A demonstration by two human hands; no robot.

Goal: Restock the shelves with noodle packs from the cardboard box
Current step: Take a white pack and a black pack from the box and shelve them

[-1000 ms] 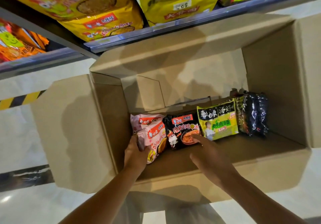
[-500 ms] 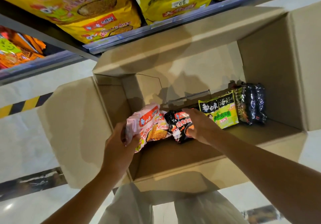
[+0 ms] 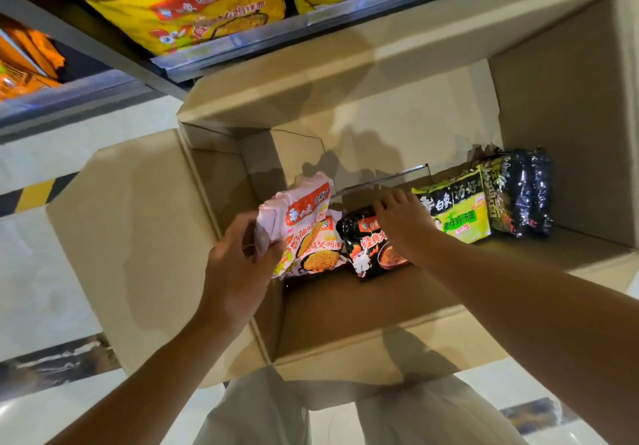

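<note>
Gripping pink noodle packs [image 3: 304, 223] at their left end, left hand [image 3: 238, 268] held them lifted inside cardboard box [image 3: 138, 244] | right hand [image 3: 404, 223] curled over black noodle pack [image 3: 370, 251] just beside | green pack [image 3: 456, 209] lay further right

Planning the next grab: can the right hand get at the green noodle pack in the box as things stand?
Probably yes. The right hand is already down inside the cardboard box, gripping the black pack. The green noodle pack stands right beside it, uncovered, but the hand must first let go.
</note>
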